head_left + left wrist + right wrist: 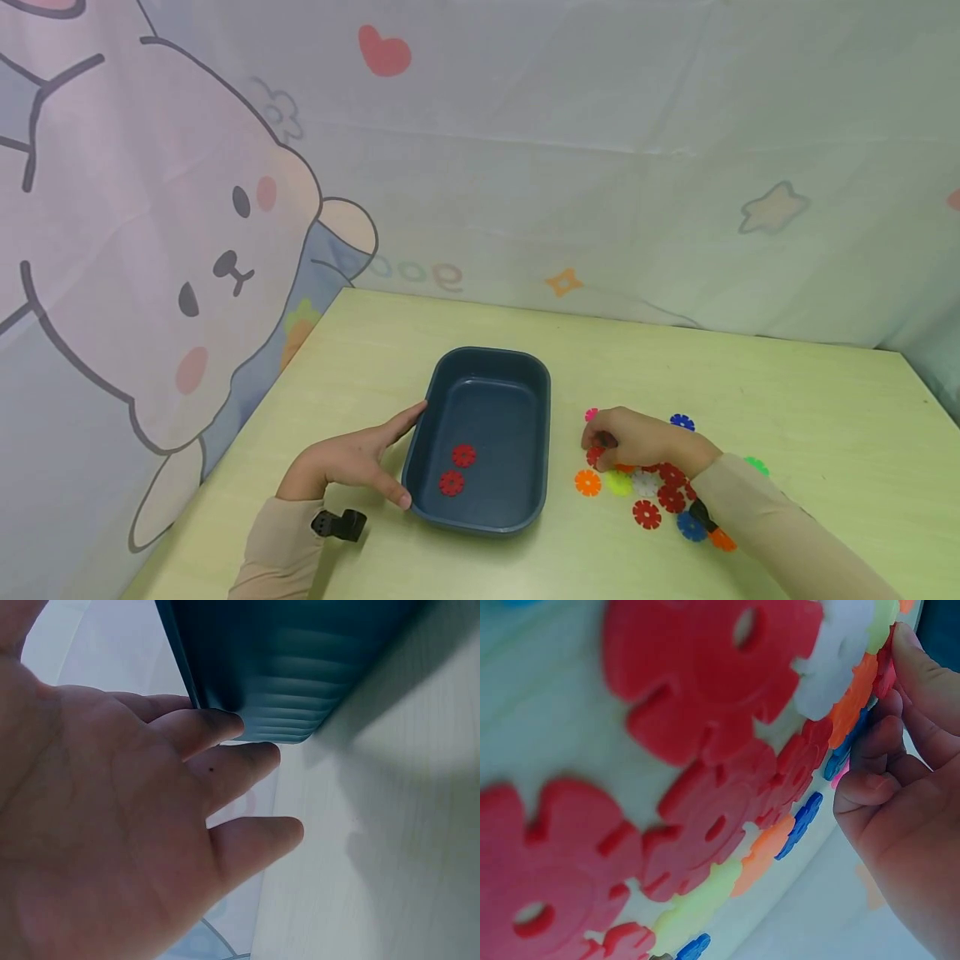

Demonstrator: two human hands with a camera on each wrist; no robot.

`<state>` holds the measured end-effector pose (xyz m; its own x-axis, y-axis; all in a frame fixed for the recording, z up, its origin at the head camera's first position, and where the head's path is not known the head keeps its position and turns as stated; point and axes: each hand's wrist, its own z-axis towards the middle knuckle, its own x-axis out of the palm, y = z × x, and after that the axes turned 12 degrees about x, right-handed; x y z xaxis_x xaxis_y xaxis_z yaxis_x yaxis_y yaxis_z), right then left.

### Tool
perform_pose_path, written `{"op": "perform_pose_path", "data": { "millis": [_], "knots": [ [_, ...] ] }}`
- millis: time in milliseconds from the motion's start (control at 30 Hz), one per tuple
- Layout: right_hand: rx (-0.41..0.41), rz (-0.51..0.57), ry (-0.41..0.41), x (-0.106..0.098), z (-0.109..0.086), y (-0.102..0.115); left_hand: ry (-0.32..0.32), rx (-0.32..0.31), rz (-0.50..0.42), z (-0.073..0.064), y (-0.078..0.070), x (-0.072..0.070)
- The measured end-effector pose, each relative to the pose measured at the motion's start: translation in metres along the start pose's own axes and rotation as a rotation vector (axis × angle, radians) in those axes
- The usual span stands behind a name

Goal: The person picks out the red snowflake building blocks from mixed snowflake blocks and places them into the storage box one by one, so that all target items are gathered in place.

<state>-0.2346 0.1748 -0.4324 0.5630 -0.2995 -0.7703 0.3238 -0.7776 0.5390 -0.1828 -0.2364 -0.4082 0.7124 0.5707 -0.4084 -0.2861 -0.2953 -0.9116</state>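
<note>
A dark blue plastic basin (491,527) stands on the table with two red snowflake discs inside, one red disc (463,455) just above the other (452,483). My left hand (358,457) rests against the basin's left side, fingers spread and mostly straight, thumb near its front corner. In the left wrist view the fingertips reach the basin's outer wall (292,682). To the right of the basin, my right hand (637,437) bends over the loose discs. Its thumb and forefinger pinch a red snowflake disc (886,669) at the near edge of the pile.
Several notched discs lie scattered under and around the right forearm, among them an orange one (588,482), a yellow one (618,482), a blue one (692,526) and a green one (757,465). A printed cloth (600,167) hangs behind the pale table (787,383).
</note>
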Motion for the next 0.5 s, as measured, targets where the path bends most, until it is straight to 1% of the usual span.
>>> {"op": "perform_pose_path", "data": {
  "millis": [267, 500],
  "knots": [
    [-0.010, -0.010, -0.029, 0.0017, 0.0000, -0.0020, 0.001, 0.000, -0.004, -0.0005, -0.0011, 0.0003],
    [-0.037, -0.017, -0.045, 0.0030, 0.0013, -0.0036, 0.004, 0.008, -0.013, -0.0006, -0.0003, -0.0002]
  ]
}}
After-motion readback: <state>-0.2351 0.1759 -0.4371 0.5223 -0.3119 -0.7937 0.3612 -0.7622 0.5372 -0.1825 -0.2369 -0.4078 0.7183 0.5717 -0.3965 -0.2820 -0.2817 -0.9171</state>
